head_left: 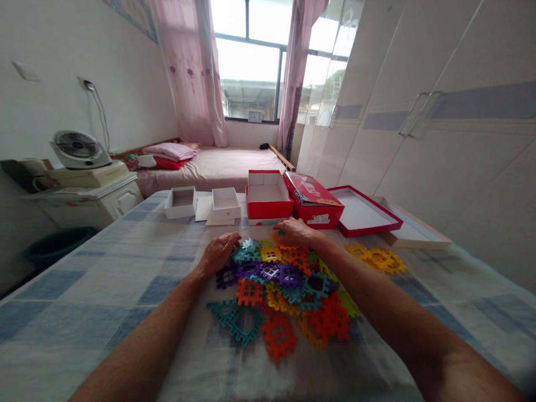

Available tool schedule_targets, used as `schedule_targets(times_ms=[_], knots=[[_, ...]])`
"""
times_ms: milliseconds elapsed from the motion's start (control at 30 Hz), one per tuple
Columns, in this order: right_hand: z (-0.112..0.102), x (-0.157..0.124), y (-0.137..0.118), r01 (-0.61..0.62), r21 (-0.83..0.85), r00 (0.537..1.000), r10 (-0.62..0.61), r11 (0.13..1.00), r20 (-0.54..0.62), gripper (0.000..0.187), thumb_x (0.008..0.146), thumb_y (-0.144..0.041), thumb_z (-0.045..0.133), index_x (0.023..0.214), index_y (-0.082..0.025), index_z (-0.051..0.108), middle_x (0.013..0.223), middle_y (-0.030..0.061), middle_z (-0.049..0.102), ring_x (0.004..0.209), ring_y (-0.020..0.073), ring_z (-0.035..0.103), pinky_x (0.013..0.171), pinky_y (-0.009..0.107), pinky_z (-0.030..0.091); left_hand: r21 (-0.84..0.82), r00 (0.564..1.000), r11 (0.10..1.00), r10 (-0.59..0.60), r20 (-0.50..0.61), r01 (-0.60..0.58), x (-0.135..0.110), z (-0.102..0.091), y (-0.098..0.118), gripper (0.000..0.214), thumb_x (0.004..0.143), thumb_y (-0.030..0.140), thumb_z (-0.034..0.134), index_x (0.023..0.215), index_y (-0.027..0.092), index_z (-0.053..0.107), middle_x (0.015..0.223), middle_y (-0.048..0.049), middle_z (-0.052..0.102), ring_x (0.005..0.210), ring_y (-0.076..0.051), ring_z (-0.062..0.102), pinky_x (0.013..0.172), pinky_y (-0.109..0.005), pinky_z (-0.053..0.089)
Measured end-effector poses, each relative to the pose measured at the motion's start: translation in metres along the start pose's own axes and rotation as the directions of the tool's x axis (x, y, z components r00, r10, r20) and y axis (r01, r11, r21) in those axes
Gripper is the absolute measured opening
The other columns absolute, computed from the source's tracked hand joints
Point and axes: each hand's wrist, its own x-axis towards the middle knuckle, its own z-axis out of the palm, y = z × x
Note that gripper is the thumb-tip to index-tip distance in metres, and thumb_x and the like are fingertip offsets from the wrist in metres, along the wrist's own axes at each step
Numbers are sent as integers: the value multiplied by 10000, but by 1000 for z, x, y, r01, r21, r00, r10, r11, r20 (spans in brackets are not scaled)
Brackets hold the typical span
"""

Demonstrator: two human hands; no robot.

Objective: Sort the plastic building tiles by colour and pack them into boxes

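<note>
A heap of flat, notched plastic building pieces lies on the table in front of me. Purple pieces (288, 274) cross its middle, a teal triangular piece (237, 321) lies at the near left, and an orange piece (280, 335) sits at the front. My left hand (218, 252) rests at the heap's far left edge, fingers slightly bent beside light teal pieces (248, 250). Over the back of the heap reaches my right hand (293, 230), its fingers loosely extended above a yellow-orange piece (276, 239). No firm grip shows in either hand; the thumbs are mostly hidden.
Behind the heap stand two small white boxes (226, 204), an open red box (270, 207) and another red box (320, 215). A red-rimmed lid (368, 215) and a pale tray (419, 237) lie right. Yellow pieces (383, 260) lie beyond my right forearm on the checked tablecloth (138, 262).
</note>
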Motion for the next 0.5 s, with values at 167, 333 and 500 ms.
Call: schedule_targets(times_ms=[167,333,500], knots=[[10,20,-8,-58,-31,995,61,998,85,322,629,-175,630,942,-197,704,1033,125,675,947,277,606,772,343,457,16,1000,1000,-13,-18,14,1,2,-2,569,891,551,228,886,179,659,796,-47,685,715,-183,619,675,-270,465],[1,15,-6,-68,31,997,67,997,36,231,628,-225,655,846,-169,706,935,88,686,861,234,607,687,274,450,27,999,999,-17,-29,18,1,2,1,551,890,534,244,891,185,670,818,-49,693,729,-184,621,680,-267,460],[-23,-3,-2,-8,162,992,28,987,-121,248,798,-244,500,955,-123,649,915,64,672,774,134,587,661,203,424,36,999,999,-15,-30,16,0,0,4,568,889,531,228,901,178,674,810,-55,691,725,-188,622,678,-275,461]])
